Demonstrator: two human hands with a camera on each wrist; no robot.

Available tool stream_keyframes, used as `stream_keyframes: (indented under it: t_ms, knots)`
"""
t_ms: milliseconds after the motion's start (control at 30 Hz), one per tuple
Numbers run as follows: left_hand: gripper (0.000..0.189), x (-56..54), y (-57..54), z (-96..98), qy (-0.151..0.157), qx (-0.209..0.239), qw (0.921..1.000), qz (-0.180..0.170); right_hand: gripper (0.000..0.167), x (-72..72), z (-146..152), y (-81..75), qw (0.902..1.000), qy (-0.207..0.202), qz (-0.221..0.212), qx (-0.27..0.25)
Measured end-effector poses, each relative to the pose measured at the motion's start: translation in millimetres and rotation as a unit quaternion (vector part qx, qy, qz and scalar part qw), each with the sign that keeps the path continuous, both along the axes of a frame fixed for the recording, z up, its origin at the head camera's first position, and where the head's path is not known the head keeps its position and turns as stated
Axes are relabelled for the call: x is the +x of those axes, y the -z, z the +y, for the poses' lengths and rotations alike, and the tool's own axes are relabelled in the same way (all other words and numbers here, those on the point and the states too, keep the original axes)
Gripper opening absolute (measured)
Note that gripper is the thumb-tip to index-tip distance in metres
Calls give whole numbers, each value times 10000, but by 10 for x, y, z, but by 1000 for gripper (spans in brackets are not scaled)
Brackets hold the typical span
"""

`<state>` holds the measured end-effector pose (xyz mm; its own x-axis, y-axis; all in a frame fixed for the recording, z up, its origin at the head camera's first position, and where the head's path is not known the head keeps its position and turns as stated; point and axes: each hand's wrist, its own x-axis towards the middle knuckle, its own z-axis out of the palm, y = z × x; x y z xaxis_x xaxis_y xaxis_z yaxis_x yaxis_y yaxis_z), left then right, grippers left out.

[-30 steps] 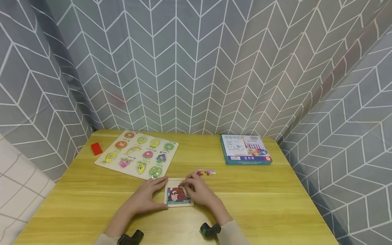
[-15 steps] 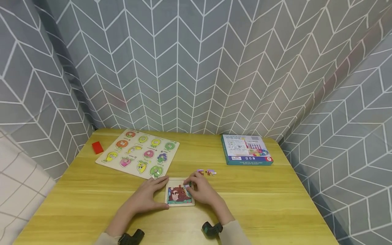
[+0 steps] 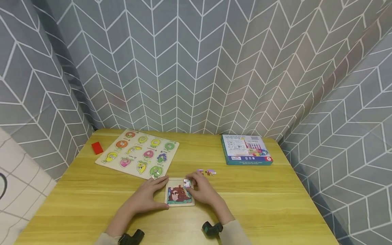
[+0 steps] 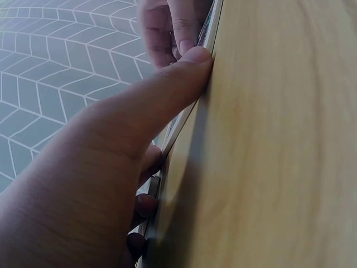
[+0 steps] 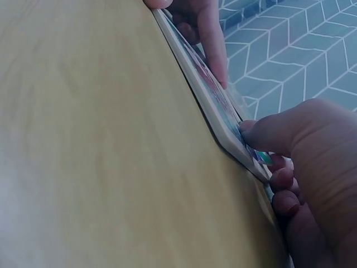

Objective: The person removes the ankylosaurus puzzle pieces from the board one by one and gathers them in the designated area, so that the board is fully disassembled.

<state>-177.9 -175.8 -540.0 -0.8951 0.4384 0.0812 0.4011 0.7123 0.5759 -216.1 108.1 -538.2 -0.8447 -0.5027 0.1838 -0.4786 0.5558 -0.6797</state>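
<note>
A small jigsaw tray (image 3: 171, 182) with a light wooden rim lies near the table's front, its lower part filled with a brown, long-haired picture. My left hand (image 3: 147, 197) holds its left side, thumb at the near corner and fingertips at the far one. At the upper right of the tray my right hand (image 3: 200, 190) pinches a pale puzzle piece (image 3: 187, 183) between thumb and forefinger. In the right wrist view the right thumb (image 5: 268, 133) touches the picture near the rim. Two loose puzzle pieces (image 3: 210, 172) lie just beyond the right hand.
A fruit puzzle board (image 3: 136, 170) lies at the back left, close to the left fingertips. Beside it is a red block (image 3: 97, 148). A flat boxed set (image 3: 246, 150) stands at the back right. Patterned curtains (image 3: 190, 68) enclose the table (image 3: 260, 207).
My right hand has shifted slightly right and turned the pale piece so its face shows at the tray's upper right. My left hand has kept its place on the tray.
</note>
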Motion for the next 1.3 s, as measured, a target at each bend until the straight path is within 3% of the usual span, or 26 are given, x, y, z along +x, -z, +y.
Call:
stream_keyframes:
  t_ms: [200,500,867,1133,1300]
  knots:
    - [105,-1,6,-3,36,-54,10000,-44,28,26,14,-30,10000,-40,59,-11]
    - [104,1,-6,1,0,-14,9999,-118,34,-7,86,-31,9996,-259,91,114]
    - [105,-2,-13,-7,45,-37,10000,20,29,-58,106,-3,9989,-419,223,60]
    - [106,-12,26,-11,-3,2,10000,-77,28,-36,123,-28,9996,-254,95,-19]
    - [106,-19,42,-5,-9,-13,10000,-92,29,-82,315,-90,9985,282,129,-456]
